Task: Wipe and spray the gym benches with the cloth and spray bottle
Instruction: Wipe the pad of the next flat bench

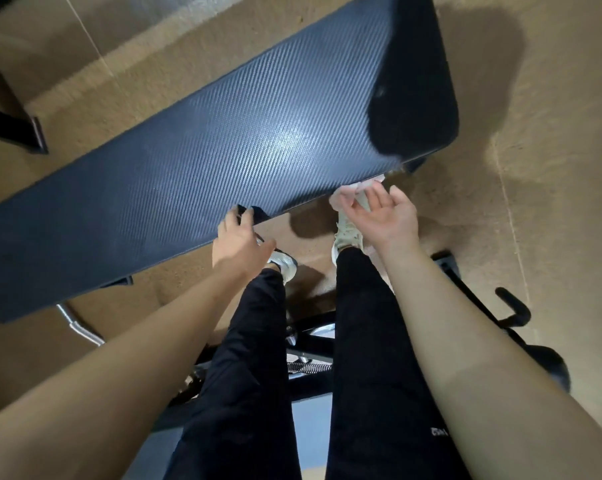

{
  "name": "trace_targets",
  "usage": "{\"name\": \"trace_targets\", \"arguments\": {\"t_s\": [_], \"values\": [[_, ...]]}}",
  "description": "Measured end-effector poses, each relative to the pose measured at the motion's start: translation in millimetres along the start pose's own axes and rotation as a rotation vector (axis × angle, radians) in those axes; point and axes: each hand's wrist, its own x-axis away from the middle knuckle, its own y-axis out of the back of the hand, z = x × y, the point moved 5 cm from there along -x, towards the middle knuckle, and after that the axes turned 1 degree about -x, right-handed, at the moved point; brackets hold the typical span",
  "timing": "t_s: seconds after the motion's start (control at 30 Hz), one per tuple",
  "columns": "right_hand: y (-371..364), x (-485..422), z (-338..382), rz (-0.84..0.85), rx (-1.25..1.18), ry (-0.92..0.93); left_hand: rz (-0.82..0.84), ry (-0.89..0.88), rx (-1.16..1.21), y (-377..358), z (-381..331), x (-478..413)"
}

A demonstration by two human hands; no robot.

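Cloth [349, 192]: a pale, crumpled piece lying against the near long edge of the gym bench [223, 140], toward its right end. I judge it light, soft and limp. It will fold under any push, so it is best bunched in the fingers with the palm behind it, then pressed flat on the pad for each stroke.

The right hand [382, 216] has the cloth at its fingertips in a light pinch, with the other fingers spread and relaxed and the palm showing. I rate this hold as loose and liable to slip. The left hand [239, 239] reaches the same near edge further left, with its fingers over the rim. I cannot tell whether it grips the pad or merely rests there.

The bench pad is dark and woven-textured, with a sheen near its middle. I judge it firm and heavy, and possibly slick where damp.

Not visible or unclear:
- The spray bottle is not in view.
- Much of the cloth sits behind the bench edge and the fingers, so I cannot tell its full extent.
- A deep shadow covers the pad's right end and hides its surface.
- The pad's far end runs out of the top of the picture.
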Motion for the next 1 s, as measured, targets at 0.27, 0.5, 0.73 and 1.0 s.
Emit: {"name": "trace_targets", "arguments": {"t_s": [0.27,0.5,0.73,1.0], "values": [[-14,9,82,-0.007,0.127,0.170,-0.157,-0.391,-0.117,30,-145,-17],[-47,8,145,-0.009,0.449,0.361,-0.275,-0.496,-0.279,61,-230,-51],[-107,-3,181,-0.100,1.123,0.468,-0.110,-0.474,-0.276,76,-251,-78],[-191,-2,171,0.027,1.344,0.490,-0.016,-0.470,-0.242,81,-254,-81]]}}
